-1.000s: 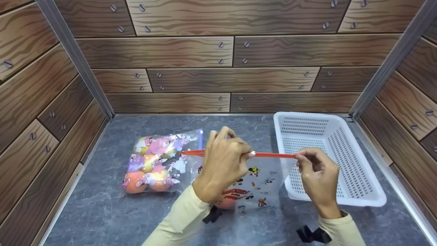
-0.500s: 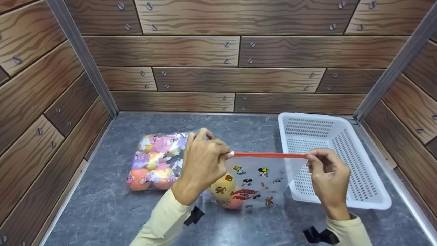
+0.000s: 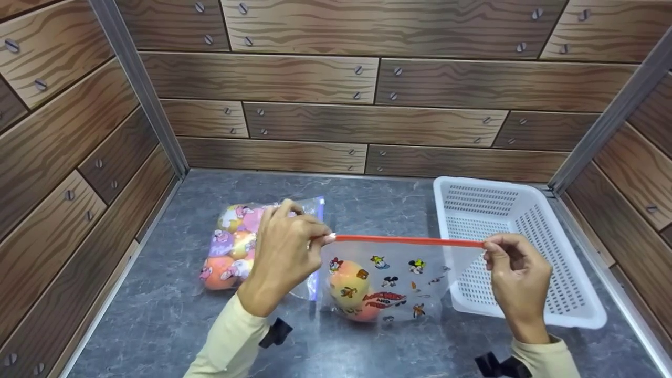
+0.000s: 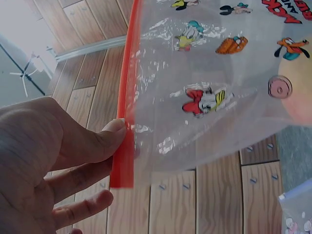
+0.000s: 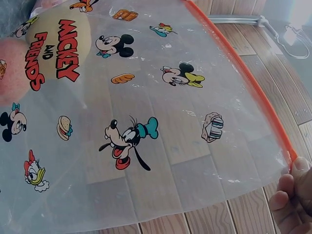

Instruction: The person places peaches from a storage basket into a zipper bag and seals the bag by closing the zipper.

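My left hand (image 3: 281,247) pinches one end of the bag's (image 3: 391,283) red zip strip (image 3: 407,241); my right hand (image 3: 517,278) pinches the other. Bag hangs above the table (image 3: 157,325), beside the white basket (image 3: 572,310).

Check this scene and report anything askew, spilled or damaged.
Nothing stands out. The left hand and right hand pinch the two ends of the clear bag's red zip strip, fruit inside. The second bag of fruit lies flat; the white basket sits upright.

Bright even light, soft shadows, wide-angle bending, sharp focus
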Tool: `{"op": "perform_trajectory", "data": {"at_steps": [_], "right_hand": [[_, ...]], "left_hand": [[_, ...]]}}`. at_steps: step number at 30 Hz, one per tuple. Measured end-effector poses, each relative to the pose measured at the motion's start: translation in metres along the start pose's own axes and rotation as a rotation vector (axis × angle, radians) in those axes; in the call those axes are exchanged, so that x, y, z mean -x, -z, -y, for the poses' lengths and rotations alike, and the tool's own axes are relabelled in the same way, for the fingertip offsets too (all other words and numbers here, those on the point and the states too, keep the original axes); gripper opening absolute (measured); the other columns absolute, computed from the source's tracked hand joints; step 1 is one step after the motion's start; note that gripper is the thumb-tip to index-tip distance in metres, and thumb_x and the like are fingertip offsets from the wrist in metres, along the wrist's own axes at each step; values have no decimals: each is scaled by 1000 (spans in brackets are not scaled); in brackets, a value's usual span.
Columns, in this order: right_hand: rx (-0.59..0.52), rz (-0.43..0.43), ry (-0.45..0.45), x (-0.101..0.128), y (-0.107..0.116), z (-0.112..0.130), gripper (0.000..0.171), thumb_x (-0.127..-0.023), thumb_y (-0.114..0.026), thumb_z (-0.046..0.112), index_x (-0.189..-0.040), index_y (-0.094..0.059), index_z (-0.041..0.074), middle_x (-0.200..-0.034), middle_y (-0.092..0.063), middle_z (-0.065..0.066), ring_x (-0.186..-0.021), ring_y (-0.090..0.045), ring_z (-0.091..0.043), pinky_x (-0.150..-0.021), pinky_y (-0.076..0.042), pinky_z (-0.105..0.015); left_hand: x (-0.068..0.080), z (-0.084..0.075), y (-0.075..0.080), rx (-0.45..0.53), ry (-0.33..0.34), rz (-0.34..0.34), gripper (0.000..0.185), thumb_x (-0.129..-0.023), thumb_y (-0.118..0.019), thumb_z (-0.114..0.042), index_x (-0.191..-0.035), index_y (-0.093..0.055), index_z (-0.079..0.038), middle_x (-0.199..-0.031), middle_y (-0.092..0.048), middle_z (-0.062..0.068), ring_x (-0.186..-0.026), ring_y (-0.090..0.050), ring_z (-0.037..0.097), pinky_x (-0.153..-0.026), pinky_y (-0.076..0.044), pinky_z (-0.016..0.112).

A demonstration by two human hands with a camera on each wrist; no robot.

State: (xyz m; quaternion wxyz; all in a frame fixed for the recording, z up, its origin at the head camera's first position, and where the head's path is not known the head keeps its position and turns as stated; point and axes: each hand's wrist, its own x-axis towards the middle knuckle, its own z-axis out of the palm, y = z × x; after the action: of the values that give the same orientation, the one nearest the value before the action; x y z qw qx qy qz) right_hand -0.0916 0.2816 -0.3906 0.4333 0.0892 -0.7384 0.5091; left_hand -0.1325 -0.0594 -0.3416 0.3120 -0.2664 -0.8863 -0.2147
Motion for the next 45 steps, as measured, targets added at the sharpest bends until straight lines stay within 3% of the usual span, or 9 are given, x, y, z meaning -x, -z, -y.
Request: {"op": "perform_trajectory", "data": {"at_steps": [10,15,20,24,28,31,36,40,45], "right_hand": [[0,-21,-17,4,4,-2,9,-85,-63,-24,-85,-63,-15,-69,-60,-6,-58,-56,-8,-54,-47,-13],[8,68,8,-1,12,1,16,-83,-62,-26,-90,-66,-13,-76,-63,-7,-64,-57,-8,-59,-49,-13],[71,106,161,-22,24,31,29,-73,-67,-29,-101,-67,-19,-93,-68,-9,-75,-58,-6,-69,-49,-10],[172,85,363,-43,12,68,23,-86,-77,3,-103,-72,-12,-95,-68,-19,-73,-54,-5,-69,-43,-7],[309,297,536,-55,-13,87,41,-94,-70,35,-109,-74,-2,-102,-69,-19,-83,-62,-19,-80,-49,-16],[416,559,608,-59,-34,89,35,-91,-74,31,-111,-74,3,-105,-70,-13,-94,-65,-26,-84,-55,-27],[545,875,595,-57,-62,83,26,-83,-83,22,-103,-77,7,-92,-70,-6,-79,-62,-19,-64,-55,-30],[586,987,540,-56,-73,82,6,-88,-77,12,-93,-78,8,-84,-69,-4,-73,-62,-19,-60,-55,-33],[508,983,434,-66,-78,79,5,-86,-75,1,-90,-77,4,-83,-73,-7,-70,-68,-20,-63,-59,-34]], "left_hand": [[10,10,7,22,23,-9,6,-77,-87,-17,-82,-83,-20,-85,-77,-8,-92,-59,22,-78,-39,41],[11,10,10,46,-20,-25,6,-79,-86,-16,-82,-82,-19,-85,-77,-7,-93,-61,23,-78,-38,40],[13,11,10,80,-30,-28,0,-84,-83,-17,-83,-83,-17,-87,-77,-5,-93,-61,23,-79,-38,40],[17,13,9,100,-17,-40,5,-85,-81,-19,-84,-82,-15,-88,-77,-4,-94,-61,23,-80,-39,41],[17,13,6,119,-12,-53,5,-85,-81,-19,-85,-82,-14,-90,-78,-4,-94,-62,23,-80,-41,41],[16,13,4,133,-2,-53,4,-86,-81,-18,-86,-83,-15,-91,-78,-4,-94,-62,22,-81,-42,41],[18,17,1,147,26,-58,3,-86,-81,-17,-88,-82,-15,-93,-78,-4,-91,-61,21,-81,-42,41],[20,20,-1,162,53,-70,4,-85,-81,-17,-88,-82,-15,-94,-77,-3,-91,-60,21,-83,-43,42],[22,22,-1,177,96,-108,15,-85,-82,-18,-99,-82,-15,-100,-77,-2,-93,-60,22,-84,-44,41]]}}
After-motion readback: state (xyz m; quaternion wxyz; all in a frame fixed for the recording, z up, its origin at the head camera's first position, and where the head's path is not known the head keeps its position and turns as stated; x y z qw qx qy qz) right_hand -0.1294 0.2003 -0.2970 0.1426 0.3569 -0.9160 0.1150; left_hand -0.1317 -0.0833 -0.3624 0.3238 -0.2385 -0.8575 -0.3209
